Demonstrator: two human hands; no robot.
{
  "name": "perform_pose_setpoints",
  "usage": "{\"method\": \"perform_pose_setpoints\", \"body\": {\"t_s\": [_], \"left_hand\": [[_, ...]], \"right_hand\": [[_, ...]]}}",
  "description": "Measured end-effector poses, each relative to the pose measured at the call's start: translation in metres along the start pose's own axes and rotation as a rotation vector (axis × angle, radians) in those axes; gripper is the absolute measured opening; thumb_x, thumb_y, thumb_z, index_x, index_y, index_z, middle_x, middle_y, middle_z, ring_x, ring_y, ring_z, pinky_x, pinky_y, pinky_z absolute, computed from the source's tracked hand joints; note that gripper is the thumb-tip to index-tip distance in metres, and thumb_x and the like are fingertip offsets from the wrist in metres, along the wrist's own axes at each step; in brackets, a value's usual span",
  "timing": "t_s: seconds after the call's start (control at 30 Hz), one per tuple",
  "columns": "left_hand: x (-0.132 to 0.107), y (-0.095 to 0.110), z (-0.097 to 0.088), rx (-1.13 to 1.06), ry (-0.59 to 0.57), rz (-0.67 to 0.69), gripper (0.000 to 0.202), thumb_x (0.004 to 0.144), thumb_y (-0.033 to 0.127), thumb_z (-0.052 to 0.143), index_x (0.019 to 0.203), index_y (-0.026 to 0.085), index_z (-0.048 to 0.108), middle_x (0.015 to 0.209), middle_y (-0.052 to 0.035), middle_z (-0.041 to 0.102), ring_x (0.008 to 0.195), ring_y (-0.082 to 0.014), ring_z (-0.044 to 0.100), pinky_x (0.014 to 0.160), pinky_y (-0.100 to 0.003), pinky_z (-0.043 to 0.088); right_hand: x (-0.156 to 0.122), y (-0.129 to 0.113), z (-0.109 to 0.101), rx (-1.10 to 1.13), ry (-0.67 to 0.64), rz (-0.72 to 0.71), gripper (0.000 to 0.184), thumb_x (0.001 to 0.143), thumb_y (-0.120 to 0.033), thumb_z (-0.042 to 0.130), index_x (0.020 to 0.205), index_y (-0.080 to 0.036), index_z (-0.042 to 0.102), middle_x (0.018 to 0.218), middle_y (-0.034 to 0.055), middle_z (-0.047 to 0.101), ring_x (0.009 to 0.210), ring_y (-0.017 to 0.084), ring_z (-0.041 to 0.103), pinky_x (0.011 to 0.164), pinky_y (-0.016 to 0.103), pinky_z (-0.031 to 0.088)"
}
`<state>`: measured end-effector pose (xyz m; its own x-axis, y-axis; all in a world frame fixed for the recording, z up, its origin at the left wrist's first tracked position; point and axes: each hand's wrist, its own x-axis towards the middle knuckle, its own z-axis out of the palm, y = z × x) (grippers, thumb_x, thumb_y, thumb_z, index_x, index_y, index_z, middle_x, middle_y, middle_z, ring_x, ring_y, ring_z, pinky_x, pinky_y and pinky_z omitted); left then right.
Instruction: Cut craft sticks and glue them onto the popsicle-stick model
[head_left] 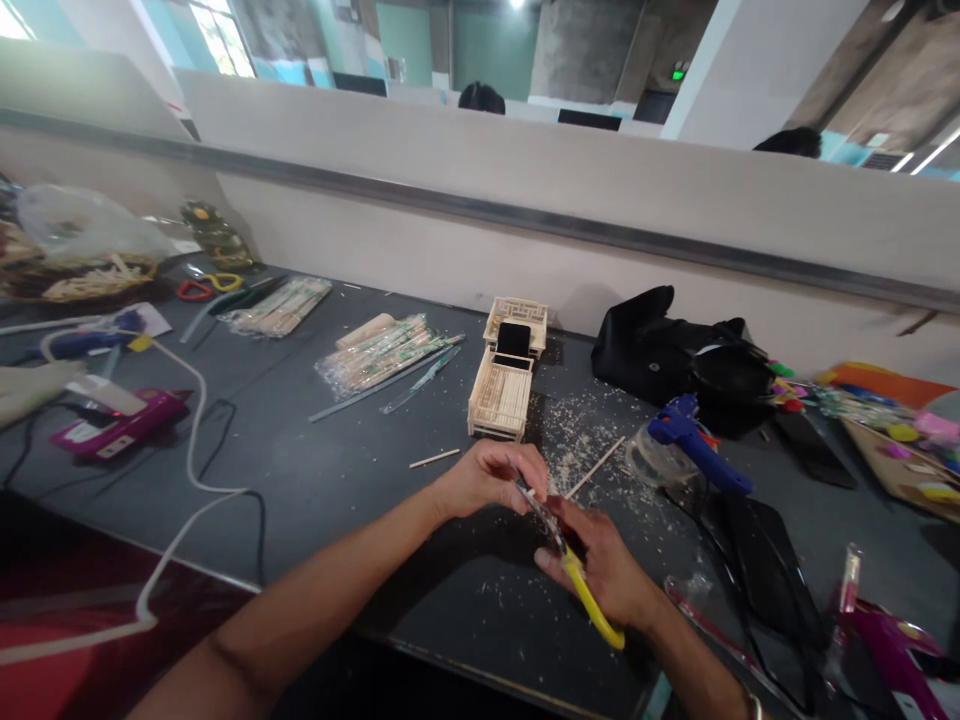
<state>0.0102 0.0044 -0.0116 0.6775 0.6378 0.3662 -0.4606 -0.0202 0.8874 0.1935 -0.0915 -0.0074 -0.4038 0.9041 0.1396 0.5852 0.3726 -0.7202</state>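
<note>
Lower centre, over the grey table [337, 470]: right hand [611, 570] closed round yellow-handled cutters [581, 590], left hand [491, 478] pinched at the blades on something too small to tell; with fingertips that close, a slip could nick them.

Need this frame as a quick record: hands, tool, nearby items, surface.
right hand: holds yellow-handled cutter
left hand: fingers pinched at the cutter's tip; what they pinch is too small to tell
behind hands: stick-built model, loose stick
right of hands: blue glue gun, black bag
surface: dark table, wood scraps scattered
</note>
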Motion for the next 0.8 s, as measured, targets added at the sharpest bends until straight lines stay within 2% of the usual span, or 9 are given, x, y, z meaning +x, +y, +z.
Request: {"method": "perform_pose_setpoints", "body": {"t_s": [0.1,0.33,0.53,0.8], "left_hand": [[-0.0008,-0.0012,-0.0008,-0.012,-0.014,-0.003,0.035,0.059,0.048,0.087,0.068,0.016,0.074,0.068,-0.0059,0.067,0.069,-0.0165,0.06,0.066,-0.03,0.047],[-0.0011,-0.0008,-0.0017,-0.016,-0.024,-0.001,0.034,0.06,0.047,0.086,0.07,0.016,0.075,0.069,-0.0065,0.069,0.069,-0.0166,0.062,0.066,-0.03,0.048],[-0.0007,-0.0004,-0.0023,-0.024,-0.009,-0.021,0.035,0.06,0.048,0.087,0.069,0.016,0.075,0.069,-0.0063,0.069,0.068,-0.0165,0.062,0.064,-0.029,0.048],[0.0004,-0.0003,0.0004,-0.029,0.049,-0.063,0.04,0.054,0.05,0.088,0.065,0.015,0.073,0.067,-0.0063,0.068,0.065,-0.0162,0.061,0.062,-0.028,0.048]], "right_hand": [[0.0002,-0.0029,-0.0007,0.022,-0.007,0.007,0.024,0.084,-0.034,0.058,0.103,-0.02,0.06,0.066,-0.0055,0.052,0.056,0.011,0.042,0.056,0.023,0.037],[0.0015,-0.0046,-0.0029,0.093,-0.042,0.016,0.021,0.085,-0.039,0.055,0.094,-0.02,0.059,0.064,-0.0062,0.045,0.056,0.01,0.038,0.055,0.023,0.033],[0.0007,-0.0037,-0.004,0.172,-0.071,0.048,0.033,0.087,-0.044,0.055,0.106,-0.018,0.06,0.066,-0.006,0.044,0.057,0.01,0.036,0.055,0.023,0.032],[0.0026,-0.0063,-0.005,0.182,-0.054,0.057,0.036,0.087,-0.047,0.057,0.109,-0.019,0.062,0.066,-0.0054,0.044,0.058,0.011,0.035,0.054,0.023,0.032]]}}
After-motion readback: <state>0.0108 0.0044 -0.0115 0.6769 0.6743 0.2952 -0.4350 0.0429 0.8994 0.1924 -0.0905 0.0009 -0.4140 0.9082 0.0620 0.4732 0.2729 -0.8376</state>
